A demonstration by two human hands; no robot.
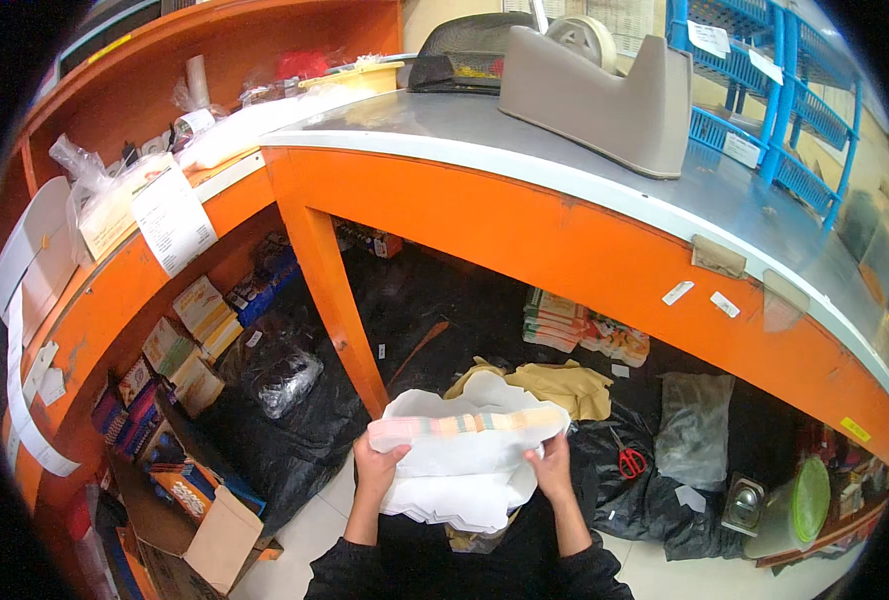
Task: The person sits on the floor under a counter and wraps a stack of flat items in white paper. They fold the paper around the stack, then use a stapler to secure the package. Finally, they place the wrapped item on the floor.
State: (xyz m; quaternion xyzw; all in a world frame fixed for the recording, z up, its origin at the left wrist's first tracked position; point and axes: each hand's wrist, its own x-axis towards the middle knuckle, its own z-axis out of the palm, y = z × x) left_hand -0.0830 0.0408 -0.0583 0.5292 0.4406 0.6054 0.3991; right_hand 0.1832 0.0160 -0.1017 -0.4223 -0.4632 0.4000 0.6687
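Note:
Both my hands grip a bundle of white paper sheets point(467, 454) held above my lap. Its upper edge shows a thick strip of pink, green and orange layers, and its lower edges are wavy and layered. My left hand point(374, 471) pinches the left end, thumb on the front. The right end is held by my right hand point(553, 466), its thumb also in front. The fingers behind the paper are hidden. Just beyond the bundle lies crumpled brown paper point(568, 388). Red-handled scissors point(630, 462) rest on black plastic sheeting point(617, 517), right of my right hand.
An orange desk post point(339, 315) rises beyond my left hand. Overhead, the orange desk edge point(489, 202) carries a grey tape dispenser point(587, 105) and a blue plastic rack point(774, 97). An open cardboard box point(223, 536) stands at left; a green-lidded container point(810, 502) sits at right.

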